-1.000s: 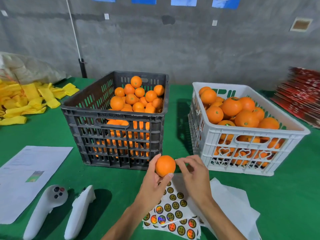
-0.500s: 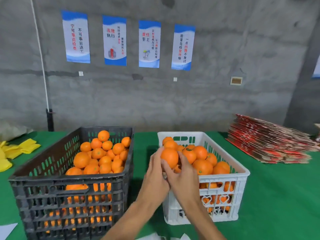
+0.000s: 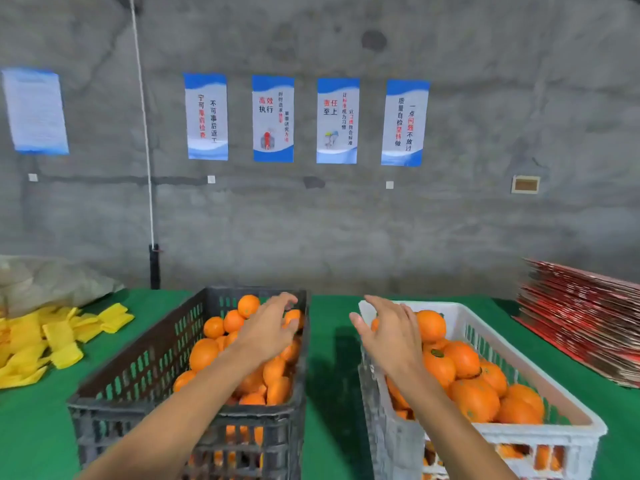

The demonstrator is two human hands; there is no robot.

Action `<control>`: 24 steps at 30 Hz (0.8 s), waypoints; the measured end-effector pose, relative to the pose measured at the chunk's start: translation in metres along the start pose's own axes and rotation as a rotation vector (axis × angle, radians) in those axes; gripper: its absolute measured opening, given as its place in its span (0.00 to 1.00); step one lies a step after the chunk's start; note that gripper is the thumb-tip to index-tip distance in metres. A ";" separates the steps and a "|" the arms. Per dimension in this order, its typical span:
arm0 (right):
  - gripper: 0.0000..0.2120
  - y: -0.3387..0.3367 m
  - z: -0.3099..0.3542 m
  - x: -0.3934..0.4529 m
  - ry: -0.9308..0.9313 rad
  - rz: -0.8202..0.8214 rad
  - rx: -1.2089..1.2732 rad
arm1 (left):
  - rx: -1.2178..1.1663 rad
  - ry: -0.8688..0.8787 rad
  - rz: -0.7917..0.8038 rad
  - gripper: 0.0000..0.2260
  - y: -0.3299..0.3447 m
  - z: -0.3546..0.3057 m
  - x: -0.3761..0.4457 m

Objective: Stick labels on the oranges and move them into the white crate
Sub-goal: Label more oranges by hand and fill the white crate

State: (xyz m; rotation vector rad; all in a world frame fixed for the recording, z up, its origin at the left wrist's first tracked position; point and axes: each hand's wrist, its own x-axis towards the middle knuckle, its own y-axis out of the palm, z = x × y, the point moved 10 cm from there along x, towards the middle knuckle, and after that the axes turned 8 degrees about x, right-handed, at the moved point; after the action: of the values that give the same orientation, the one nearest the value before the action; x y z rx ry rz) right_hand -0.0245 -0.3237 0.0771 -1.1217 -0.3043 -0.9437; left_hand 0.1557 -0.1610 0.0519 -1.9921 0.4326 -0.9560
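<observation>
Rough grey concrete wall point(image 3: 450, 220) across the whole background, blotched with darker patches. Carried four tall blue-and-white posters point(image 3: 273, 118) with Chinese text in a row, plus a fifth, paler notice point(image 3: 34, 110) far left. Crossed by a thin white cord point(image 3: 143, 126) running down to a dark post point(image 3: 154, 266) at the wall's foot. Bore a small framed plate point(image 3: 525, 184) to the right. Below, a counter point(image 3: 332, 341) draped in green cloth. Held yellow foam sleeves point(image 3: 52, 337) at left, beside a crumpled clear bag point(image 3: 52, 282), and stacked red flat cartons point(image 3: 585, 317) at right. Lit evenly.
</observation>
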 end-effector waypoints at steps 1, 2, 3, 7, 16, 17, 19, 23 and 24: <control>0.26 0.016 0.015 0.004 -0.006 0.031 0.035 | 0.022 -0.026 0.027 0.19 0.003 0.018 0.002; 0.26 0.033 0.029 0.008 -0.015 0.064 0.063 | 0.042 -0.049 0.065 0.20 0.007 0.034 0.004; 0.26 0.050 0.043 0.012 -0.026 0.100 0.088 | 0.062 -0.066 0.103 0.21 0.011 0.049 0.007; 0.26 0.122 0.088 0.032 -0.071 0.255 0.166 | 0.173 -0.117 0.213 0.26 0.026 0.106 0.026; 0.29 0.260 0.096 0.087 -0.008 0.499 0.126 | 0.235 -0.348 0.217 0.39 0.062 0.196 0.116; 0.29 0.268 0.094 0.091 -0.002 0.509 0.133 | 0.238 -0.369 0.214 0.38 0.066 0.202 0.125; 0.29 0.280 0.089 0.099 0.009 0.517 0.152 | 0.250 -0.399 0.210 0.36 0.075 0.212 0.140; 0.27 0.288 0.084 0.103 0.019 0.503 0.200 | 0.298 -0.400 0.206 0.31 0.092 0.219 0.156; 0.27 0.287 0.083 0.102 0.020 0.494 0.213 | 0.306 -0.392 0.201 0.30 0.094 0.218 0.158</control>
State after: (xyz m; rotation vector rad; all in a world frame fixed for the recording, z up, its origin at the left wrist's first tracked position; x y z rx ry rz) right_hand 0.2766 -0.2693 -0.0006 -0.9302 -0.0975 -0.4717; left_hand 0.4282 -0.1897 -0.0253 -1.7611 0.2425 -0.4583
